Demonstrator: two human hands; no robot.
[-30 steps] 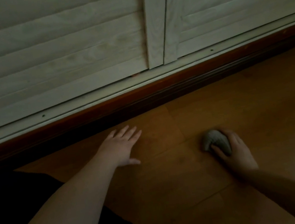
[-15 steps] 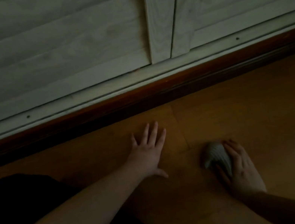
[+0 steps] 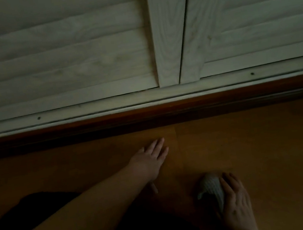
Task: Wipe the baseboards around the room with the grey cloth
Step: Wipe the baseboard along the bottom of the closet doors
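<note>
A dark reddish-brown baseboard (image 3: 166, 112) runs straight across the view below pale louvered doors. My left hand (image 3: 148, 162) lies flat on the wooden floor with straight fingers pointing toward the baseboard, a short way in front of it. My right hand (image 3: 235, 203) rests lower right on the floor, its fingers curled over the bunched grey cloth (image 3: 210, 187), which sticks out to the left of the fingers. Both hands are apart from the baseboard.
Two white louvered doors (image 3: 56, 60) meet at a vertical stile (image 3: 168, 30) above a pale bottom rail (image 3: 143, 98). Orange-brown wooden floor (image 3: 273, 144) spreads to the right. My dark-clothed legs (image 3: 41, 205) fill the lower left. The light is dim.
The view has come closer to the doors and turned square to the baseboard. My left hand has slid forward and right across the floor. My right hand with the cloth sits lower in view.
</note>
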